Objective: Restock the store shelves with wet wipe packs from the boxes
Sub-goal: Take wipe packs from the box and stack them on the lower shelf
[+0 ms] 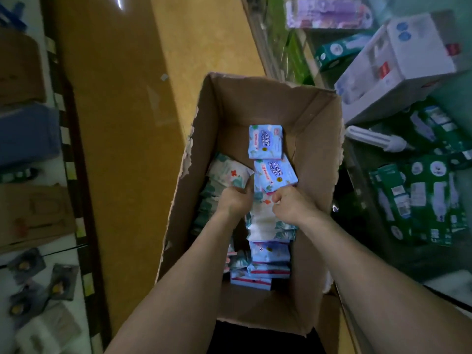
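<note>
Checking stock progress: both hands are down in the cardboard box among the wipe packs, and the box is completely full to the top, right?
Not full. The head view shows both hands, left hand and right hand, among the wipe packs, but the cardboard box is only partly filled, its inner walls bare above them.

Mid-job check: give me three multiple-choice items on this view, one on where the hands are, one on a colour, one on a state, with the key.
1. Where are both hands?
A. On a shelf
B. Inside the cardboard box
C. On the floor

2. Main colour of the flat pack at the box's far end?
A. Light blue
B. Red
C. Black

3. State of the box top?
A. Taped shut
B. Open
C. Covered by a lid

Key: 1 B, the left hand and right hand grip wet wipe packs within the cardboard box. 2 A, the far pack is light blue. 3 B, the packs show from above.
</note>
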Available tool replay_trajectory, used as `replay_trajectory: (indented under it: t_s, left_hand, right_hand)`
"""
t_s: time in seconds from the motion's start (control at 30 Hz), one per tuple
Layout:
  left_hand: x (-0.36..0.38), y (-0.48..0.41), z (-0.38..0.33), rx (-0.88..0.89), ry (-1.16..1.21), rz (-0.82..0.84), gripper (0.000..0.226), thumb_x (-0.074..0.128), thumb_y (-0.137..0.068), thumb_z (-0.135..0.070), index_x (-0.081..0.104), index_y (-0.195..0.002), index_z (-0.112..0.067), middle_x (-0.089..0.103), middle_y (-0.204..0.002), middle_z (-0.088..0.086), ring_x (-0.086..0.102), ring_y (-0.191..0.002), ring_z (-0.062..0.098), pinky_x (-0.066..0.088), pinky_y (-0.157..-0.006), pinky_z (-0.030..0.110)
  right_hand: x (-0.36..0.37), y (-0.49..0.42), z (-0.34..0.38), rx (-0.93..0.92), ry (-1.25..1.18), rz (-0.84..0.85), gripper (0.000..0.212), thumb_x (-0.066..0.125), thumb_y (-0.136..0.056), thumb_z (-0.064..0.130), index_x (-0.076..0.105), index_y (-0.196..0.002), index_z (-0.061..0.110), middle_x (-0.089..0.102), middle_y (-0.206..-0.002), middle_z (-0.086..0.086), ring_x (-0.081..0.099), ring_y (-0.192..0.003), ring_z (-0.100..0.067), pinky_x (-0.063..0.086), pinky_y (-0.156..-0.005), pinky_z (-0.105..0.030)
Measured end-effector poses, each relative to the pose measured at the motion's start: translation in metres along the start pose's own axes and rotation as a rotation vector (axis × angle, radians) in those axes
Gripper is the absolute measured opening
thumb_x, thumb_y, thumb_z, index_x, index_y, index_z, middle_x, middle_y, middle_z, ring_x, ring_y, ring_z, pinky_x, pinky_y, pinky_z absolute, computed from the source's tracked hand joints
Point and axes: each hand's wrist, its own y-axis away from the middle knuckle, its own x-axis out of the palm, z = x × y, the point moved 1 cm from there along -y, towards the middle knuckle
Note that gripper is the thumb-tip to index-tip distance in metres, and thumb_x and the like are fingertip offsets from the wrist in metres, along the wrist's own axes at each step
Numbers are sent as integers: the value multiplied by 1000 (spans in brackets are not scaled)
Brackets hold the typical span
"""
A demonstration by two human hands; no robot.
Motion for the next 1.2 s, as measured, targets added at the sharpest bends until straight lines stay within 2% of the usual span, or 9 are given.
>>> replay_trajectory:
  t_s: [0.1,0.2,0.27,0.4,0.5,0.67,0.83,1.03,1.2]
  left_hand:
    - [12,-19,16,-43,-14,43,25,59,-87,-16,68,-104,0,69,-99,22,68,-92,31,53,-74,34]
    - [20,-27,26,-63,-5,68,30,56,-86,-11,64,-108,8,63,-75,19,62,-64,26,47,-55,27]
    - [23,-35,31,-69,10,68,37,57,-81,-16,63,-105,11,67,-85,28,68,-77,35,51,-61,34]
    - [26,-43,31,-98,25,56,27,56,-85,-25,62,-74,-1,59,-61,15,57,-52,26,47,-58,32]
    - [28,-54,28,-98,38,55,39,55,-91,-33,66,-98,3,65,-82,18,59,-60,25,46,-58,27]
    - [29,-53,18,-141,111,85,50,60,-91,-40,60,-117,3,65,-105,19,62,-74,28,47,-60,27]
    - [15,-46,10,-251,326,112,11,64,-89,-15,58,-95,-7,60,-84,13,62,-55,19,43,-32,18]
    - [-12,-56,11,2,199,-225,40,67,-83,-29,59,-115,-7,65,-111,12,65,-99,32,57,-84,45]
    - [-15,-53,3,73,154,-203,38,64,-86,-27,58,-120,-11,65,-114,13,64,-102,31,55,-90,44]
  right_hand:
    - [12,-12,-5,5,193,44,48,53,-92,16,46,-139,14,41,-142,-11,38,-130,-31,37,-106,-35]
    - [23,-23,-6,-6,339,70,51,53,-90,14,44,-141,15,33,-146,-12,33,-132,-32,36,-108,-37]
    - [30,-30,-5,-12,404,57,52,55,-88,13,44,-139,16,32,-145,-12,32,-131,-32,38,-107,-40]
    - [38,-42,2,-24,519,64,57,59,-88,13,40,-141,20,34,-143,-10,31,-133,-32,33,-107,-49]
    - [38,-46,-2,-103,580,-6,45,55,-92,17,46,-136,19,43,-141,-8,38,-131,-29,34,-103,-46]
    - [29,-36,-3,-230,554,-99,26,47,-96,13,61,-118,12,61,-121,-11,56,-112,-30,39,-74,-31]
    - [29,-29,15,-300,263,-43,28,51,-94,25,61,-118,16,62,-117,-12,58,-107,-33,44,-78,-33]
    - [41,-30,-2,-132,487,275,50,59,-87,18,40,-133,12,43,-133,-13,44,-123,-34,43,-99,-40]
    - [41,-32,-6,-154,538,208,43,57,-89,15,47,-131,11,48,-132,-12,48,-121,-32,43,-92,-36]
